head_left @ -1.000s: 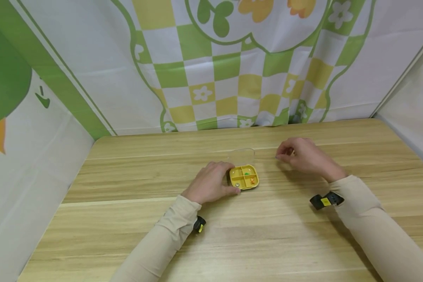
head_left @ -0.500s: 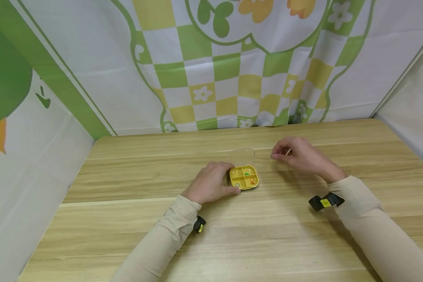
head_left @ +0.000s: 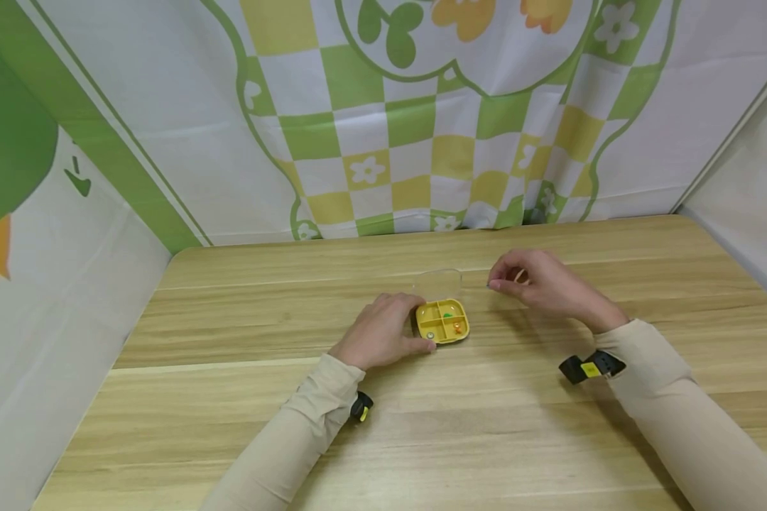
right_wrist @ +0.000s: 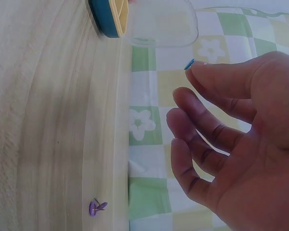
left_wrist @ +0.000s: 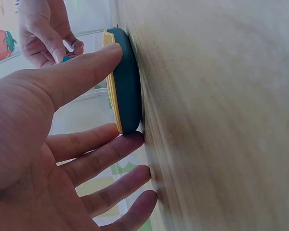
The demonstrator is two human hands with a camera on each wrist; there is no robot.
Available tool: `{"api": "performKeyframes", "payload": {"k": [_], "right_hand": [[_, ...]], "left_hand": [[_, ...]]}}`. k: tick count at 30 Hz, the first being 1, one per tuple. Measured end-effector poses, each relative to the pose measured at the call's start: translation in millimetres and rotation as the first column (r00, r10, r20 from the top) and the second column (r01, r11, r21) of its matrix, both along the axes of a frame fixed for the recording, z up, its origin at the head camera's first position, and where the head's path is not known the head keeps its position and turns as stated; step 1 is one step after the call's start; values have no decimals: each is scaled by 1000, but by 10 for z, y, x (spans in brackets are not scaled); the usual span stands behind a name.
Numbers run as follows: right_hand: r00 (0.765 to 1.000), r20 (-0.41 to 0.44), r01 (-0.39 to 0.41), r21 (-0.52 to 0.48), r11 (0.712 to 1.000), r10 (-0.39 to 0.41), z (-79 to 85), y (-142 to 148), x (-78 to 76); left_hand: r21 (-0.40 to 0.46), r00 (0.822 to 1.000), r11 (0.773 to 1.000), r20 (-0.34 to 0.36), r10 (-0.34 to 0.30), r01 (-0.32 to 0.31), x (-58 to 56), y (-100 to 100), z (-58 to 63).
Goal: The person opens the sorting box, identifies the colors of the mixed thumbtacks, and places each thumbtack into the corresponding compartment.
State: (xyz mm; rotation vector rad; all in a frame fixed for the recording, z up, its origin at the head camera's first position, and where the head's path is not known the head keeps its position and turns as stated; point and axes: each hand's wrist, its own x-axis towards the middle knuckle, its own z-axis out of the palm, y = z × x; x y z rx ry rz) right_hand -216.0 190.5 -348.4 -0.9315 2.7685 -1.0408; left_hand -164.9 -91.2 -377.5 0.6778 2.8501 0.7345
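A small yellow pill box with four-way dividers lies on the table, its clear lid raised at the back. My left hand holds it from the left between thumb and fingers; its teal underside shows in the left wrist view. Inside are a green bit, an orange bit and a pale round bit, each in its own compartment. Right of the box, my right hand pinches a tiny blue piece above the table. Its exact kind cannot be made out.
On the table in the right wrist view lies a small purple piece with a round head and thin prongs. A checkered curtain hangs along the back edge of the wooden table.
My right hand has shifted slightly left, nearer the pill box, with the blue piece at its fingertips. The left hand and the box have stayed in place.
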Motion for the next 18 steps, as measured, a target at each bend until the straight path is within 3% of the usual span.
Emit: {"api": "performKeyframes", "payload": {"k": [18], "right_hand": [[999,18,-40,-2,999,40,6,-117,70]], "left_hand": [[3,1000,1000,3,1,-1,7,-2,14]]}}
